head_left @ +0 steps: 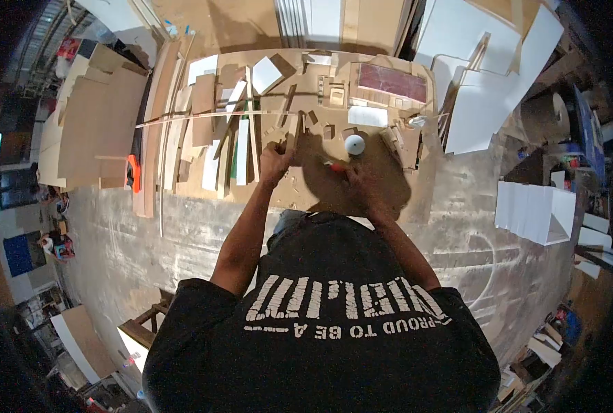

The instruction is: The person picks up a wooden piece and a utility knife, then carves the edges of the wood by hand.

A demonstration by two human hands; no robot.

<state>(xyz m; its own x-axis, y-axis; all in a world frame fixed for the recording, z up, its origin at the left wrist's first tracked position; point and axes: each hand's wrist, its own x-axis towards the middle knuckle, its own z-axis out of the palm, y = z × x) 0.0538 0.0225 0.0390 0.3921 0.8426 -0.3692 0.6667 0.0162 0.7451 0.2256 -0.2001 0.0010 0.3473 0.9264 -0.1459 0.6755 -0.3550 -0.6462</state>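
My left hand (275,164) is closed around the lower end of a narrow piece of wood (291,143) above the workbench. My right hand (363,182) is closed on a small red-handled tool (336,166), its tip pointing left; its exact kind is too small to make out. Just beyond the right hand stands a round white object (354,144) with a dark spot at its centre. Several small wood blocks (329,131) lie past the hands. My shadow darkens the board around the right hand.
Long wooden strips and white panels (242,153) cover the bench's left side. A dark red panel (392,84) lies at the back right. An orange-handled saw (133,173) rests at the left edge. Large white sheets (482,103) lean at right, above a white box (535,212).
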